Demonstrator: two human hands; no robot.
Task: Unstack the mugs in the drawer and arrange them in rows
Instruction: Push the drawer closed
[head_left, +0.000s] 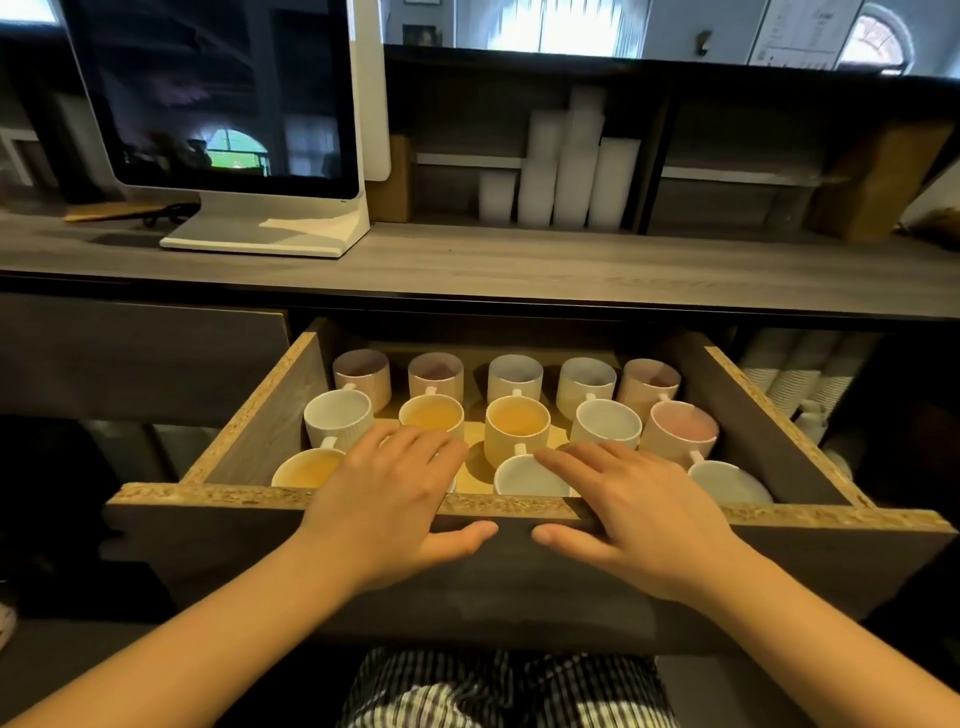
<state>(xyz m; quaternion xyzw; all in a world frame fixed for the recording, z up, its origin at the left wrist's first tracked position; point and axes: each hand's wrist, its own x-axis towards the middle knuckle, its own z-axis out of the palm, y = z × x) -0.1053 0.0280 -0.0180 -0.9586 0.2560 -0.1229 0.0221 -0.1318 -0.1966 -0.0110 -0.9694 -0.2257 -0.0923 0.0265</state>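
Striped fabric (509, 691) at bottom edge, the person's lap. Both forearms reach forward to the open drawer (208, 519). Left hand (395, 499) and right hand (639, 514) lie palm-down across the top edge of the drawer's front panel, side by side and not touching. Fingers are extended and slightly spread over the front mugs, thumbs are out in front of the panel, and neither hand grips a mug. Can't tell if the fingertips touch the rims below. The mugs (518, 423) are all inside the drawer, upright, single, none stacked, in three rows. Front row is partly hidden by the hands: visible are a yellow-inside mug (306, 467) at left, a white mug (530, 475) between the hands, and another white mug (727, 480) at right. The middle row (608, 423) has five, the back row (515, 376) also five, against the rear wall. Above is the grey counter (519, 260), with a white-framed monitor (223, 104) on it at left. Stacks of white cups (566, 166) stand on the shelf behind.
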